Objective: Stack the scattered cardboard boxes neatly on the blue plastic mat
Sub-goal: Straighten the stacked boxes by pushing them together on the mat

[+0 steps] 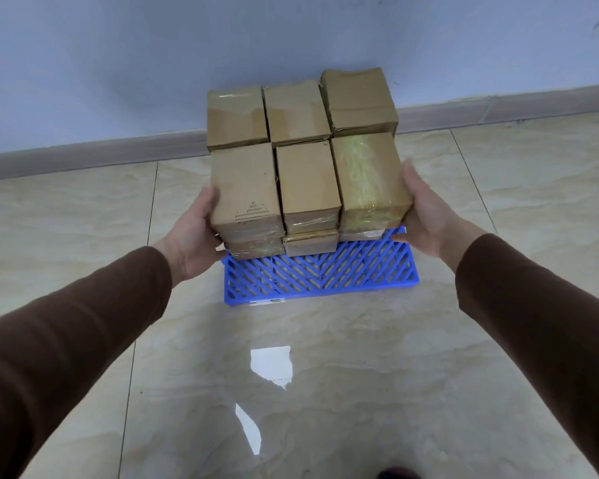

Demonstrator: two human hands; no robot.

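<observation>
Several taped cardboard boxes form a stack on the far part of the blue plastic mat, two rows deep and more than one layer high. My left hand presses on the left side of the front-left box. My right hand presses on the right side of the front-right box, whose top shines with tape. A middle box sits squeezed between those two. Lower boxes show only as thin edges under the front row.
The mat lies on glossy beige floor tiles close to a pale wall with a grey skirting board. The mat's near strip is bare lattice. A dark shoe tip shows at the bottom edge.
</observation>
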